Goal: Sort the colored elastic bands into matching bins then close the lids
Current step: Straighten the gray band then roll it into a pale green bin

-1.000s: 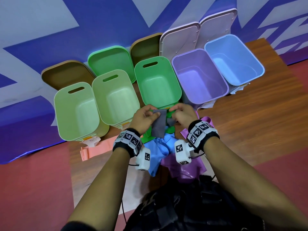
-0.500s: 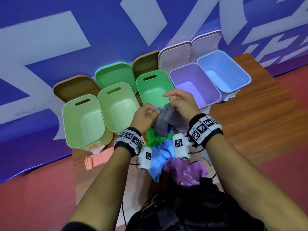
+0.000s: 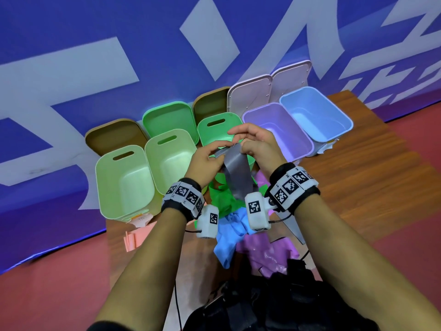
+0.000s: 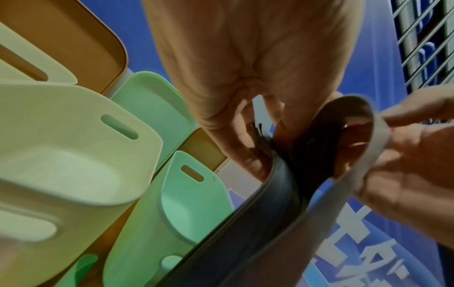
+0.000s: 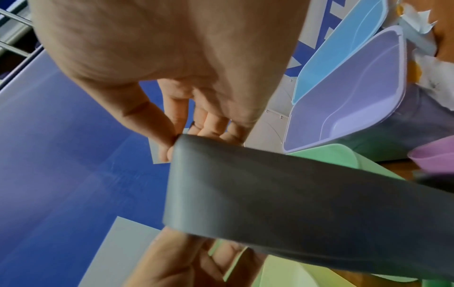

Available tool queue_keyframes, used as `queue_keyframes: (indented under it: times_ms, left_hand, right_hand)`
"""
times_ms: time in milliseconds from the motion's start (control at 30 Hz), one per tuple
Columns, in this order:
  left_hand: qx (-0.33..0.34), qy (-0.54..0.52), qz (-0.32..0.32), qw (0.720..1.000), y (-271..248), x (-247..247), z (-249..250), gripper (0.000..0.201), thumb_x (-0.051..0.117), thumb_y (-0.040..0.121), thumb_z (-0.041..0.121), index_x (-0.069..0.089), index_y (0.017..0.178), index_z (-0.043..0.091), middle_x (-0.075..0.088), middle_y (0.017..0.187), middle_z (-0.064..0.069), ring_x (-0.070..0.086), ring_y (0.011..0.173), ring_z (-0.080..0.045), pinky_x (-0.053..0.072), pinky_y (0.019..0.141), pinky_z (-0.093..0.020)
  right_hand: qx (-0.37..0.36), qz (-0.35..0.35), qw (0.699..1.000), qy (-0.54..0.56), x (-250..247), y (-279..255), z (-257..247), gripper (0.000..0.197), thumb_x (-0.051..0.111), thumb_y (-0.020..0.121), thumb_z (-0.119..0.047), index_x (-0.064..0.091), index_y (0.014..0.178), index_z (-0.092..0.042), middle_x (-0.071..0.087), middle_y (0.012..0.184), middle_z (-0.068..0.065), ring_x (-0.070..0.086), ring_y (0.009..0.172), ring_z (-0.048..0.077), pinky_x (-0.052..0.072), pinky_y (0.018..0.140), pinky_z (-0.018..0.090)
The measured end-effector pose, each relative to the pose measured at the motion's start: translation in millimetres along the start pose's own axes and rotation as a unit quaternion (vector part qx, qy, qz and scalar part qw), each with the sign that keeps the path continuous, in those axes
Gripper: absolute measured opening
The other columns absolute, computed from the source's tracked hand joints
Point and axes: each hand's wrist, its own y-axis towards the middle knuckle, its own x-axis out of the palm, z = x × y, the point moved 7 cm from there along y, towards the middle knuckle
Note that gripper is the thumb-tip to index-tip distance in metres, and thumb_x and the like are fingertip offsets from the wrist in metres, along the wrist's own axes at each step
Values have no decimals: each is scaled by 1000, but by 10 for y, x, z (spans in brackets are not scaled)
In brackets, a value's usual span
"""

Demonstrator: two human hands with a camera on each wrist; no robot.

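Grey band: a wide, flat, smooth grey band [image 3: 235,172] hangs as a loop between both hands, held up over the near middle of the wooden tabletop [image 3: 358,177]; in the left wrist view its inner side looks dark, its outer side pale.
Left grip: left hand [image 3: 205,161], fingers and thumb pinched together on the band's upper left edge.
Right grip: right hand [image 3: 259,145], thumb and fingertips [image 5: 169,147] clamped on the band's top fold; index finger raised above it.
Nearest: a dark bag [image 3: 274,304] at the tabletop's near edge, under the forearms.
Loose bands: a purple band [image 3: 265,249] and a blue band [image 3: 229,237] lie crumpled near the near edge; a green band [image 3: 220,197] lies just beyond, partly hidden by the hanging grey one; a pink band [image 3: 137,236] lies at the near left corner.
Bins, mid tabletop, left to right: two pale green bins [image 3: 124,182], one brighter green bin [image 3: 214,130] partly blocked by the hands, a lilac bin [image 3: 281,130], a light blue bin [image 3: 315,113]. All stand open.
Lids: brown, green and pale lilac lids [image 3: 250,96] stand upright behind the bins at the far edge.
Beyond: a blue banner with large white shapes [image 3: 95,56].
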Motion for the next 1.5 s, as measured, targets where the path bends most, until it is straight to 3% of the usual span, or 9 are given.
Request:
queue_keyframes:
  times_ms: [200, 400, 533, 767, 933, 1100, 1233, 1367, 1500]
  left_hand:
    - [0, -13, 16, 1000, -10, -68, 99, 25, 53, 89, -9, 67, 107, 4, 52, 68, -6, 47, 51, 0, 43, 50, -12]
    - [2, -14, -1, 1000, 26, -25, 183, 21, 56, 93, -2, 67, 108, 9, 55, 81, -6, 54, 57, -2, 50, 57, -17]
    - [-1, -28, -11, 1000, 54, -13, 202, 19, 57, 95, -2, 65, 110, 7, 55, 87, -7, 55, 54, -1, 51, 58, -19]
    - [1, -25, -5, 1000, 125, -82, 219, 22, 61, 93, 2, 66, 112, 12, 59, 86, -9, 58, 63, -10, 55, 62, -26]
    - [-29, -43, 13, 999, 140, -178, 176, 30, 68, 90, 3, 61, 118, 10, 69, 79, -6, 65, 67, -16, 58, 64, -31]
    - [-28, -48, 23, 998, 153, -259, 208, 14, 72, 86, 3, 68, 94, 12, 72, 78, -3, 63, 65, -12, 52, 63, -24]
    - [-15, -50, 18, 998, 152, -275, 275, 13, 71, 86, 2, 69, 98, 6, 72, 77, -5, 62, 63, -9, 51, 61, -21]
    - [-10, -48, 15, 999, 146, -295, 287, 12, 69, 88, 2, 68, 96, 11, 71, 71, 0, 63, 63, -11, 52, 62, -22]
    - [-2, -46, 16, 999, 147, -340, 273, 14, 68, 90, 5, 68, 102, 12, 67, 76, -21, 59, 69, -21, 52, 66, -26]
  right_hand:
    - [31, 97, 993, -61, -184, 102, 188, 18, 60, 85, -1, 72, 96, -9, 60, 80, 5, 53, 71, 8, 42, 73, 22]
    - [40, 117, 984, -131, -257, 131, 272, 25, 62, 83, 4, 71, 103, -8, 64, 92, -3, 60, 89, 7, 44, 72, 9]
    - [63, 112, 980, -154, -266, 182, 320, 30, 66, 80, 1, 69, 104, -15, 66, 102, -2, 62, 101, 13, 46, 82, 20]
    - [60, 91, 975, -191, -239, 220, 340, 4, 71, 87, -16, 72, 89, -20, 71, 88, -1, 63, 87, 16, 48, 79, 26]
    - [70, 98, 980, -159, -281, 232, 275, 7, 72, 85, -15, 72, 79, -19, 69, 80, -4, 62, 84, 15, 50, 78, 28]
    - [65, 101, 984, -128, -310, 240, 161, 17, 71, 81, -5, 69, 71, -18, 64, 74, -2, 56, 73, 11, 46, 71, 24]
    - [44, 111, 984, -133, -315, 266, 141, 14, 72, 82, -7, 71, 77, -20, 65, 70, -3, 57, 66, 8, 45, 65, 21]
    - [10, 127, 984, -128, -328, 280, 99, 11, 72, 83, -6, 75, 86, -16, 70, 80, 1, 63, 76, 12, 52, 75, 25]
    - [-7, 118, 987, -105, -297, 252, -26, 7, 69, 81, -10, 70, 79, -16, 64, 74, 0, 57, 72, 12, 48, 71, 25]
